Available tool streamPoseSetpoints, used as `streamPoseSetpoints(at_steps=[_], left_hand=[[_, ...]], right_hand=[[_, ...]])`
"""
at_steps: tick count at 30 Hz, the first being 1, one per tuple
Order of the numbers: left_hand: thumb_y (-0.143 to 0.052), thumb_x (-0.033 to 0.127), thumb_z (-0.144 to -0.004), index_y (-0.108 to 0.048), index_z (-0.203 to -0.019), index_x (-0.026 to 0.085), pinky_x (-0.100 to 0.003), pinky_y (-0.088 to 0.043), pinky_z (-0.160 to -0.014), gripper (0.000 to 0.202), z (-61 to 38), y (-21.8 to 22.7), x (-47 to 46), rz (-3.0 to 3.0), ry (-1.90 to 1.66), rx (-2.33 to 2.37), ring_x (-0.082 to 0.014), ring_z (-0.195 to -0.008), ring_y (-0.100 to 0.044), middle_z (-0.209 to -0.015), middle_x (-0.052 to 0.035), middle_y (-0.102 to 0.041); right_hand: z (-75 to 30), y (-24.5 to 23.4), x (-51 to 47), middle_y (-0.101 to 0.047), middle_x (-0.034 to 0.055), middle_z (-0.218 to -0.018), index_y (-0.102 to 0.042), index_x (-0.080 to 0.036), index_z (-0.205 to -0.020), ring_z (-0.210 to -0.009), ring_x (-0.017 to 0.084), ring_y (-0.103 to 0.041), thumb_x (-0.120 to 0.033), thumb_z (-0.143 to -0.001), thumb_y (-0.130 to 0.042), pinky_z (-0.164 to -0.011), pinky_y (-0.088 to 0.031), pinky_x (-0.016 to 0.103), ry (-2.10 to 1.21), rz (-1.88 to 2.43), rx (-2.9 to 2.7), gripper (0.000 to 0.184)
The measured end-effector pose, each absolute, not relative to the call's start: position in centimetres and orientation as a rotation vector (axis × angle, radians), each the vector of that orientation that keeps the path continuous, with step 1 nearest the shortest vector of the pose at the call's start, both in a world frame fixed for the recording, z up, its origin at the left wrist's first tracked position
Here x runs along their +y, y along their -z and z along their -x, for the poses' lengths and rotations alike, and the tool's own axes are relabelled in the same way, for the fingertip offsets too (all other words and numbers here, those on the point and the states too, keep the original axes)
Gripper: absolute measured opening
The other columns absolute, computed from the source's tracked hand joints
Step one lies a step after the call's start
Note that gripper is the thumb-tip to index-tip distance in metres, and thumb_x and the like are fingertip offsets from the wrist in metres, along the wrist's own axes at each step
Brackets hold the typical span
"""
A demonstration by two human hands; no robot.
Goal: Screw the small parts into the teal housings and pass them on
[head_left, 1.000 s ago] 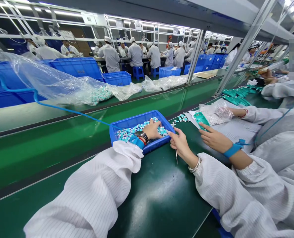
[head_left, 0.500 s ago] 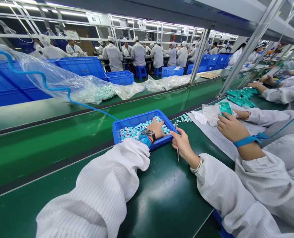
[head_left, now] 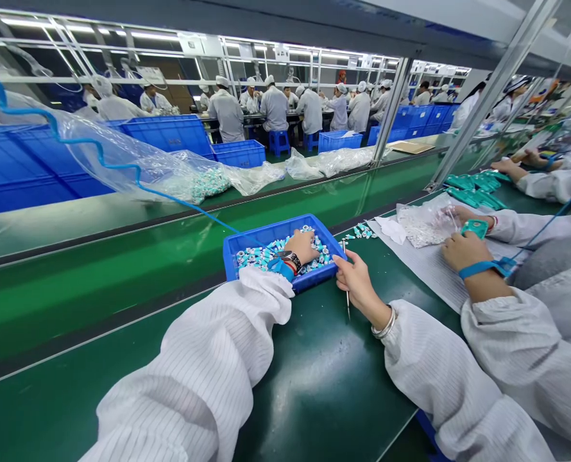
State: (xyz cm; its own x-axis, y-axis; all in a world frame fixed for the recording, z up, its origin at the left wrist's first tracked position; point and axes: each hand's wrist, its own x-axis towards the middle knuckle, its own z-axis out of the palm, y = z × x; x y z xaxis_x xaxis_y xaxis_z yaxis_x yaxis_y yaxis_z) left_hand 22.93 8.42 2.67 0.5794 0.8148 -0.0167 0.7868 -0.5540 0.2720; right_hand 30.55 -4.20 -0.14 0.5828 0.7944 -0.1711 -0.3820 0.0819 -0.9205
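My left hand (head_left: 301, 246), with a watch and a blue wrist strap, reaches down into a blue plastic tray (head_left: 230, 256). Its fingers are apart among many small turquoise-and-white parts (head_left: 253, 258); the fingertips are partly hidden. At the tray's right corner, my right hand (head_left: 355, 277) is closed on a thin pointed metal tool (head_left: 348, 303), held nearly upright with its sharp end down. The right thumb and index finger are close to the tray's rim; whether they touch it I cannot tell. More loose turquoise parts (head_left: 362, 231) lie on the green table just beyond this hand.
To the right, a co-worker's hands (head_left: 463, 250) hold a green piece (head_left: 475, 227) near a clear bag of white bits (head_left: 417, 226). Green pieces (head_left: 475, 187) are piled behind. A blue coiled cord (head_left: 170, 196) crosses to my left wrist. Metal posts (head_left: 392, 112) stand beyond the table.
My left hand stays in the tray, its fingers dipped slightly deeper among the parts. My right hand keeps the tool in place. The co-worker's green piece has moved lower and to the right.
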Motion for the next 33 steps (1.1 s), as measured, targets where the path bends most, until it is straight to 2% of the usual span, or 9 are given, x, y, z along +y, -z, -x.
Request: streamPoseSetpoints(at_steps=[5, 8, 12, 16, 25, 33], left_hand=[[-0.069, 0.032, -0.064, -0.059, -0.096, 0.02, -0.032, -0.047, -0.079, 0.036, -22.7, -2.8, 9.2, -2.503, -0.219, 1.279, -0.0249, -0.095, -0.059, -0.103, -0.009, -0.059], [-0.07, 0.026, -0.062, -0.059, -0.091, 0.02, -0.029, -0.046, -0.078, 0.032, -22.5, -3.2, 9.5, -2.452, -0.267, 1.241, -0.0232, -0.094, -0.058, -0.092, -0.0051, -0.061], [-0.069, 0.021, -0.062, -0.057, -0.086, 0.02, -0.025, -0.044, -0.064, 0.027, -22.1, -3.7, 9.8, -2.324, -0.319, 1.199, -0.0162, -0.067, -0.057, -0.066, 0.0024, -0.056], [-0.066, 0.02, -0.063, -0.055, -0.087, 0.02, -0.021, -0.037, -0.046, 0.026, -21.7, -4.1, 9.9, -2.149, -0.366, 1.168, -0.0097, -0.043, -0.043, -0.049, 0.0083, -0.043], [-0.061, 0.01, -0.065, -0.045, -0.077, 0.019, -0.016, -0.027, -0.036, 0.022, -19.8, -7.4, 9.7, -1.828, -0.438, 1.052, -0.0046, -0.039, -0.031, -0.046, 0.0097, -0.036], [-0.06, 0.011, -0.06, -0.043, -0.076, 0.02, -0.013, -0.024, -0.036, 0.025, -15.0, -10.4, 10.4, -1.636, -0.602, 1.051, -0.005, -0.044, -0.042, -0.059, 0.0047, -0.049]], right_hand=[[-30.5, 0.0, -4.2, -0.036, -0.0143, -0.043, -0.044, -0.018, -0.1, -0.033, 0.002, -0.025, -0.039, -0.057, -0.072, -0.03, -0.017, 0.012, -0.914, 1.189, -0.421, 0.056], [-30.4, -0.1, -4.1, -0.036, -0.0146, -0.043, -0.044, -0.018, -0.1, -0.032, 0.001, -0.023, -0.039, -0.057, -0.072, -0.03, -0.016, 0.012, -0.91, 1.187, -0.42, 0.055], [-30.4, 0.0, -4.1, -0.035, -0.015, -0.043, -0.044, -0.018, -0.1, -0.032, 0.001, -0.023, -0.039, -0.056, -0.073, -0.029, -0.016, 0.012, -0.908, 1.185, -0.425, 0.056], [-30.5, 0.1, -4.2, -0.035, -0.0149, -0.044, -0.045, -0.018, -0.099, -0.032, 0.001, -0.024, -0.039, -0.056, -0.073, -0.029, -0.016, 0.012, -0.907, 1.186, -0.431, 0.056], [-30.7, 0.3, -4.3, -0.037, -0.0147, -0.044, -0.044, -0.019, -0.098, -0.03, 0.001, -0.023, -0.04, -0.056, -0.075, -0.029, -0.016, 0.012, -0.908, 1.157, -0.458, 0.056], [-31.0, 0.8, -4.2, -0.038, -0.0144, -0.044, -0.045, -0.019, -0.099, -0.03, 0.001, -0.025, -0.041, -0.055, -0.076, -0.028, -0.016, 0.012, -0.899, 1.156, -0.486, 0.058]])
